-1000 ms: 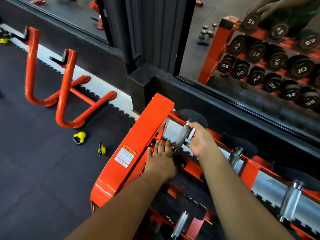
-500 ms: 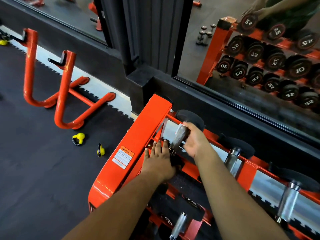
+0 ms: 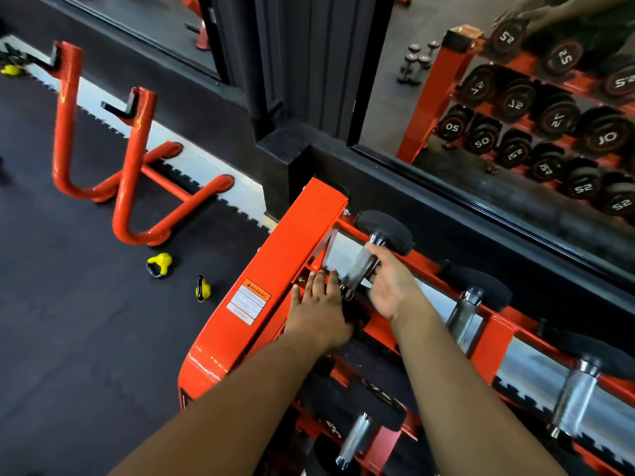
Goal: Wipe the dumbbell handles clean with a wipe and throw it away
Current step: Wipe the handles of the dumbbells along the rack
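The first handle (image 3: 361, 267) is being wiped from beneath by the right hand (image 3: 390, 286), fingers curled under it, wipe hidden, the flat, open left hand (image 3: 318, 309) resting at its seven o'clock; the neighbouring handle (image 3: 462, 312) at four o'clock probably follows.

Orange rack (image 3: 295, 255); silver knurled handle (image 3: 360, 269); yellow kettlebells (image 3: 159, 264).

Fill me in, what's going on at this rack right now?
A person is cleaning dumbbells on an orange rack. The right hand is curled round the knurled handle of the end dumbbell on the top shelf; the wipe itself can't be made out. The left hand lies flat, fingers straight, on that dumbbell's near end. The neighbouring handles sit untouched.
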Available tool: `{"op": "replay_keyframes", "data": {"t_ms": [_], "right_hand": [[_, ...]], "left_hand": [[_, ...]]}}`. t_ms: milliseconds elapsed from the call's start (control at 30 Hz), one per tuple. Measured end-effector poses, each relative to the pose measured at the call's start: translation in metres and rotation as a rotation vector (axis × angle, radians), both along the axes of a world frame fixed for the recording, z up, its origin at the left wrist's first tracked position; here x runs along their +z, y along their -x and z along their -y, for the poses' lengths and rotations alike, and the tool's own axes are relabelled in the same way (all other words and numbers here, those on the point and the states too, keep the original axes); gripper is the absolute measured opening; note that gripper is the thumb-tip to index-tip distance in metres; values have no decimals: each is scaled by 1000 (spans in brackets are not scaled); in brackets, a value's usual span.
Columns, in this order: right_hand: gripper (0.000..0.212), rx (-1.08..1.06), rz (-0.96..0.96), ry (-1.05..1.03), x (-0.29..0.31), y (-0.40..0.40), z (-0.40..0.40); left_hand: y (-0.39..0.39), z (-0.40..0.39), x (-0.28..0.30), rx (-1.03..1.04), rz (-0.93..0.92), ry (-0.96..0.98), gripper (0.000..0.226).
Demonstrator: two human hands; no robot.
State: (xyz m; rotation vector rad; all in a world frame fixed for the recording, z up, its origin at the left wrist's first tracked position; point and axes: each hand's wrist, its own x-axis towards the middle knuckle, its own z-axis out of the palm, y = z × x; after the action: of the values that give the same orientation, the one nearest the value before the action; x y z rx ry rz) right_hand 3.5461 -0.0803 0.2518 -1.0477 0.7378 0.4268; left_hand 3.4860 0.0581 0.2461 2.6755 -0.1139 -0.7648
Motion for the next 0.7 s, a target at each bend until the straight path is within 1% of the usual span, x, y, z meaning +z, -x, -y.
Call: {"op": "replay_keyframes", "data": {"t_ms": [100, 200, 267, 400, 467, 500, 533, 600, 700], "right_hand": [[24, 55, -23, 11, -1, 2, -8], [34, 95, -13, -19, -1, 18, 4], [35, 115, -22, -13, -2, 20, 6], [38, 163, -85, 96, 0, 12, -13], [40, 188, -49, 155, -5, 21, -12], [37, 193, -32, 204, -8, 28, -9], [33, 185, -18, 239, -10, 34, -5], [26, 152, 15, 237, -7, 36, -2], [24, 20, 17, 189, 3, 13, -6]], "left_hand": [[-1, 0, 3, 0, -7, -10, 103], [-1, -1, 0, -6, -6, -7, 104], [0, 0, -1, -9, -4, -2, 104], [-1, 0, 3, 4, -9, -4, 101], [-2, 0, 5, 0, -15, 10, 99], [-1, -1, 4, 1, -10, 17, 100], [-1, -1, 2, 4, -4, 22, 100], [0, -1, 1, 1, -3, 25, 101], [-1, -1, 0, 2, 5, 17, 101]]}}
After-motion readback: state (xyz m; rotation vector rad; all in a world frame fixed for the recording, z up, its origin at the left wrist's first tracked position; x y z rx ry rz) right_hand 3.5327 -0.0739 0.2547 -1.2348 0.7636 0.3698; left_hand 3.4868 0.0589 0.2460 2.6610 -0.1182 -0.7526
